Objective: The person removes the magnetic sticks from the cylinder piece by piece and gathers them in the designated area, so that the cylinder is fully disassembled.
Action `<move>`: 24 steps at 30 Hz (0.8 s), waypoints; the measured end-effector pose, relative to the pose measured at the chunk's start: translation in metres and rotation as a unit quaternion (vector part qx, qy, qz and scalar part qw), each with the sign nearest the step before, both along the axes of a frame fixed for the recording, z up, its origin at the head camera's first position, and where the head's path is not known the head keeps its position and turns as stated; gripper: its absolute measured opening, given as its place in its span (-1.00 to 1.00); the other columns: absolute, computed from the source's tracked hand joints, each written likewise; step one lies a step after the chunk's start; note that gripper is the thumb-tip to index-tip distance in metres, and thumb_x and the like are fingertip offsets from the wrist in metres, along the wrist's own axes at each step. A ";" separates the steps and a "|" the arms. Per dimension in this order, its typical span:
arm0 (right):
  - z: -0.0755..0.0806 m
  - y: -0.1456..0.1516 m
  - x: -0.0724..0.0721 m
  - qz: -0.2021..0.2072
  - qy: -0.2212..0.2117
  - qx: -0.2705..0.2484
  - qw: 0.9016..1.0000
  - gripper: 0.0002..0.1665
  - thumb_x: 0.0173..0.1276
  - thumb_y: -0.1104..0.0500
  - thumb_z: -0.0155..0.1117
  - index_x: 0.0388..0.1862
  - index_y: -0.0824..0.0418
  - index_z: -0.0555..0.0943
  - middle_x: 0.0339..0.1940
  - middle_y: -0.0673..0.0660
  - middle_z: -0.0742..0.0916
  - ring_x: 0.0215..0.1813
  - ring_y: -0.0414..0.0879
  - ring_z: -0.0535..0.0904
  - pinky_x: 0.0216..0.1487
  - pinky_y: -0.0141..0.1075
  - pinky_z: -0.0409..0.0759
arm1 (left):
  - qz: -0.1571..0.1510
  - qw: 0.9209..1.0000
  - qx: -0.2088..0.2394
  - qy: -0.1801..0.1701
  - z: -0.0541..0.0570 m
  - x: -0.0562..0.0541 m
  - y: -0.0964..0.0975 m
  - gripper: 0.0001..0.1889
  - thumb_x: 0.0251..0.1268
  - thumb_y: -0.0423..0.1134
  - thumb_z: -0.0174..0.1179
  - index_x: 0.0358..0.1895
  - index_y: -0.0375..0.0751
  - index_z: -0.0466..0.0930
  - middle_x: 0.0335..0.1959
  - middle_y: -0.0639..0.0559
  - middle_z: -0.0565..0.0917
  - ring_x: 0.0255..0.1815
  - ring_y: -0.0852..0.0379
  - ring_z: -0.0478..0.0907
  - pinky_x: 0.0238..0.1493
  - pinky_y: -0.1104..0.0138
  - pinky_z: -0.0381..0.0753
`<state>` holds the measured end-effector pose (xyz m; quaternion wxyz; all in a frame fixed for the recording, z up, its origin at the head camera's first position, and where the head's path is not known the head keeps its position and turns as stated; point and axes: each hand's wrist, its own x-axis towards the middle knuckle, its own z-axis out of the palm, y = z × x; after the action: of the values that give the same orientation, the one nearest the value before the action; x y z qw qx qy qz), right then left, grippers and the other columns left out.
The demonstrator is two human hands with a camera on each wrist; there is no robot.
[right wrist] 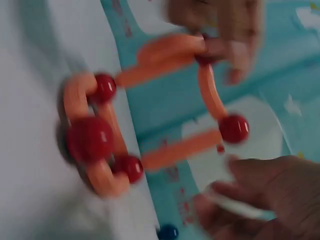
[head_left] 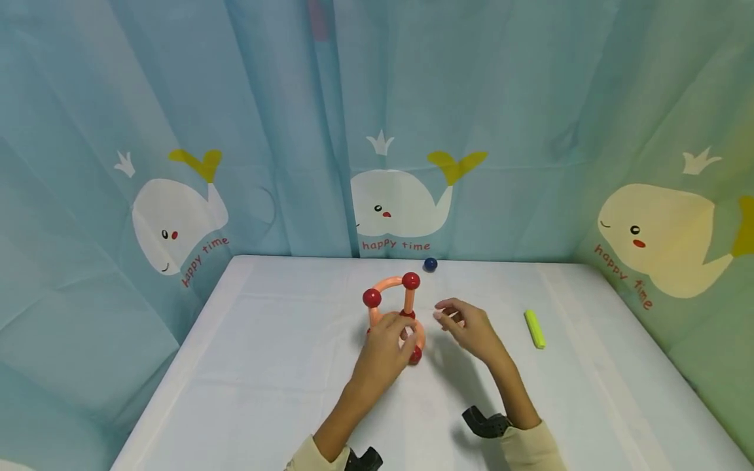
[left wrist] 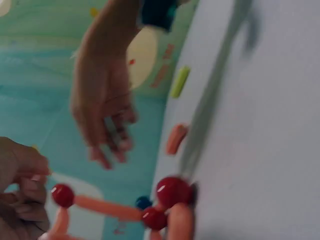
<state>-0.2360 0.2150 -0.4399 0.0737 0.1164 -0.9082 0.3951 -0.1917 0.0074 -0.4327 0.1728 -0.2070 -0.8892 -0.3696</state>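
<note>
A toy frame [head_left: 374, 316] of red balls and orange magnetic rods, some curved, stands upright on the white table. My left hand [head_left: 379, 353] grips its near upper part, thumb and fingers at a red ball [right wrist: 203, 57] and orange rods. In the head view this hand covers part of the frame. Just right of it my right hand [head_left: 474, 332] hovers above the table, apart from the frame. Its fingers hang loosely bent, and nothing shows between them. A separate short orange rod [left wrist: 176, 139] appears beyond the frame in the left wrist view.
A dark blue ball [head_left: 430, 265] sits near the table's back edge. To the right lies a lime-green rod [head_left: 535, 329]. A blue curtain [head_left: 501, 85] with whale prints surrounds the white table [head_left: 265, 379]. Both wrists wear black devices [head_left: 485, 422].
</note>
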 end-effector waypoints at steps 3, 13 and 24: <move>-0.002 -0.017 0.003 0.035 -0.070 0.036 0.996 -0.49 0.38 0.10 0.28 0.16 0.42 0.52 -0.13 0.29 0.71 -0.18 0.02 0.65 -0.26 -0.23 0.64 | 0.045 0.994 0.065 0.071 0.013 -0.008 -0.018 -0.87 0.30 -0.31 0.26 -0.14 -0.22 0.68 -0.39 0.02 0.57 -0.42 0.23 0.44 -0.44 0.53 0.48; -0.024 -0.045 0.015 -0.004 -0.142 0.070 0.987 -0.34 0.19 0.03 0.47 0.04 0.50 0.48 -0.13 0.32 0.52 -0.23 -0.04 0.44 -0.32 -0.27 0.45 | 0.058 0.989 0.131 0.037 0.007 -0.036 -0.063 -0.74 0.40 -0.22 0.18 0.09 -0.04 0.67 -0.15 -0.07 0.53 -0.25 0.16 0.49 -0.40 0.44 0.48; -0.032 -0.059 0.017 -0.031 -0.122 0.110 0.986 -0.55 0.21 -0.01 0.45 -0.39 0.30 0.44 -0.34 0.20 0.44 -0.32 -0.05 0.38 -0.41 -0.29 0.32 | 0.022 0.988 0.144 -0.040 0.000 -0.042 -0.070 -0.72 0.37 -0.13 0.22 0.09 0.04 0.68 0.03 -0.03 0.56 -0.08 0.09 0.58 -0.29 0.38 0.57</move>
<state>-0.2192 0.1562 -0.4717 -0.0385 0.0462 -0.9516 0.3013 -0.2337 -0.0631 -0.4324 0.1736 -0.1453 -0.8370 -0.4982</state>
